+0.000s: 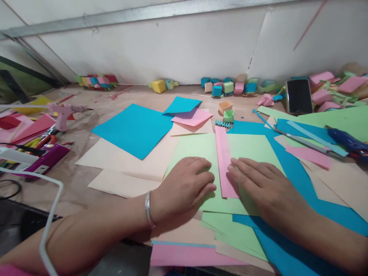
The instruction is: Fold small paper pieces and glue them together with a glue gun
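A folded pink paper strip [223,165] lies lengthwise on a light green sheet [250,145], between my two hands. To its left my left hand [189,182] rests on the green sheet, fingers loosely bent, with nothing visible in it. Its thumb is hidden. On the other side, my right hand [260,184] lies flat with fingers stretched out, its fingertips touching the strip's right edge. Beyond the strip's far end sit a small teal zigzag-folded strip [223,124], a small green paper box [229,115] and an orange one [225,106].
Blue sheets [133,130] lie left and under the green one. At left are a pink glue gun [61,115], a purple box [47,161] and a white cable [54,207]. Scissors [310,143], a blue-handled tool [346,140] and a phone [299,96] lie right. Paper cubes [217,91] line the wall.
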Available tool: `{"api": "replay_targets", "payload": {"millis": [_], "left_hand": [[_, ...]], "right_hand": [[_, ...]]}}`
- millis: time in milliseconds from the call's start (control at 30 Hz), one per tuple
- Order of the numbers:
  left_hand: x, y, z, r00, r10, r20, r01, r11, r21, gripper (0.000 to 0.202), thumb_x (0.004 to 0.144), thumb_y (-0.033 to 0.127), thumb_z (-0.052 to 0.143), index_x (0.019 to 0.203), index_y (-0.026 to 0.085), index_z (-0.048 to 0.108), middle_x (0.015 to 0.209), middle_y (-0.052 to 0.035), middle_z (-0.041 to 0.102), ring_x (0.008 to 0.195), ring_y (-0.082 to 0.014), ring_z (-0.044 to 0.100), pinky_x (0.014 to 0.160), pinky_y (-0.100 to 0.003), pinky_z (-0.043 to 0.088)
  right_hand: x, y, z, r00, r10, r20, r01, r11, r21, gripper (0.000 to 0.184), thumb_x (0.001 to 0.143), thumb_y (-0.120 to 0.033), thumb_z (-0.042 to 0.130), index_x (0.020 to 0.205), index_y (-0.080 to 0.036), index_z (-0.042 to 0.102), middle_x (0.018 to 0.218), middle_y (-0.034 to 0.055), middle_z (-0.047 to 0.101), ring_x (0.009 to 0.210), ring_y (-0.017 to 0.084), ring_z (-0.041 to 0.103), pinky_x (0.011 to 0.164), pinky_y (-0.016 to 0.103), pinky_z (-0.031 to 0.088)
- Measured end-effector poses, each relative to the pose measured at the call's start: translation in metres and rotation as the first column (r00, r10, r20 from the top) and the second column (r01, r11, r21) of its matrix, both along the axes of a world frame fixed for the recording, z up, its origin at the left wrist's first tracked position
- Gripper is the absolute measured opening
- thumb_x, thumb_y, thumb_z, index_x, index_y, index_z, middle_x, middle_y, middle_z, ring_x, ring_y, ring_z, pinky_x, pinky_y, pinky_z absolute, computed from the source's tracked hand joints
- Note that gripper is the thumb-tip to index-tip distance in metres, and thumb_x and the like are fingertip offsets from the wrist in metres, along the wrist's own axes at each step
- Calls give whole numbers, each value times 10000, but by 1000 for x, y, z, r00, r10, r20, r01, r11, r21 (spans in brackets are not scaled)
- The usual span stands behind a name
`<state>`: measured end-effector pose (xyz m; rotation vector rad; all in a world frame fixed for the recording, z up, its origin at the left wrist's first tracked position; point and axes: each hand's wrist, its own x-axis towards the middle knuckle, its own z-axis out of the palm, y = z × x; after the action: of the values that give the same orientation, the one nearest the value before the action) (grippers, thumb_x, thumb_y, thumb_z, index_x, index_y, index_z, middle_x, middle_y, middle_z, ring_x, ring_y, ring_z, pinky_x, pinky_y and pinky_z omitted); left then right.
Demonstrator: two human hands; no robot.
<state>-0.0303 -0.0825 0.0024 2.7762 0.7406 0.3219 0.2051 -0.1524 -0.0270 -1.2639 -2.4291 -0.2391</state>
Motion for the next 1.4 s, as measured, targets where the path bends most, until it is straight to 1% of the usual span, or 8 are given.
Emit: {"api": "replay_targets", "payload": {"millis": [233, 467, 600, 800, 1000, 1167, 1333, 1400], "left_hand": [[2, 1, 3, 996, -88, 21, 89, 996, -28, 272, 964, 288, 461, 1175, 183, 598, 1214, -109, 605, 1171, -242, 515, 1008, -453, 388], [-1, 11, -3, 992, -40, 121, 48, 997, -64, 280, 972, 164, 415, 1147, 197, 631, 1234, -53, 651, 1230, -212, 520, 1033, -443, 391], [-1, 20, 1, 982, -78, 170, 102, 986, -132, 295, 941, 118, 411, 1038, 189, 680, 1110, -43, 707, 1145, -197, 565, 1014, -414, 418], [-1, 23, 18, 975, -54, 213, 125, 935, -332, 272, 904, 88, 440, 926, 189, 691, 922, -25, 720, 936, -157, 594, 969, -368, 426], [-4, 27, 16, 988, -22, 152, 79, 921, -381, 116, 784, 160, 694, 893, 188, 722, 886, -34, 721, 920, -173, 606, 931, -362, 454], [-5, 28, 17, 986, -15, 169, 89, 895, -437, 150, 840, 126, 591, 887, 188, 719, 874, -30, 719, 909, -165, 623, 897, -360, 494], [-6, 26, 21, 988, 63, 141, 35, 799, -600, 186, 877, 116, 513, 910, 142, 695, 927, -56, 706, 829, -133, 656, 773, -277, 539], [-6, 27, 19, 990, 35, 139, 48, 836, -547, 178, 890, 134, 520, 911, 147, 696, 914, -54, 707, 839, -136, 646, 777, -276, 527]], "right_hand": [[-9, -10, 0, 974, 197, -109, -206, 976, -73, 390, 936, -87, 381, 1275, -134, 568, 1298, 94, 625, 1220, 215, 538, 967, 415, 447], [7, 6, 4, 992, -68, 108, 53, 989, 138, 305, 922, -66, 451, 1171, -84, 627, 1271, 200, 615, 1201, 317, 548, 904, 460, 471], [9, 9, 10, 985, -115, 132, 82, 970, 228, 255, 909, -80, 494, 1104, -113, 655, 1108, 170, 668, 1080, 307, 582, 826, 423, 472], [3, 4, 19, 992, 17, 126, -52, 959, 278, 246, 871, -107, 589, 1106, -162, 636, 1061, 114, 657, 1041, 262, 555, 870, 413, 427], [2, 0, 17, 982, 162, 99, -183, 944, 273, 211, 865, -72, 574, 1053, -149, 630, 1119, 116, 670, 1125, 257, 551, 904, 436, 424], [3, 1, 18, 985, 148, 89, -166, 955, 247, 184, 876, -89, 568, 1032, -155, 638, 1090, 102, 682, 1070, 243, 571, 879, 416, 430], [3, 0, 19, 981, 171, 89, -189, 942, 276, 196, 861, -75, 591, 1041, -146, 621, 1102, 109, 672, 1059, 255, 554, 874, 430, 427], [3, -2, 19, 981, 183, 62, -193, 940, 282, 175, 851, -47, 582, 996, -137, 621, 1060, 111, 673, 1023, 251, 556, 855, 421, 429]]}}
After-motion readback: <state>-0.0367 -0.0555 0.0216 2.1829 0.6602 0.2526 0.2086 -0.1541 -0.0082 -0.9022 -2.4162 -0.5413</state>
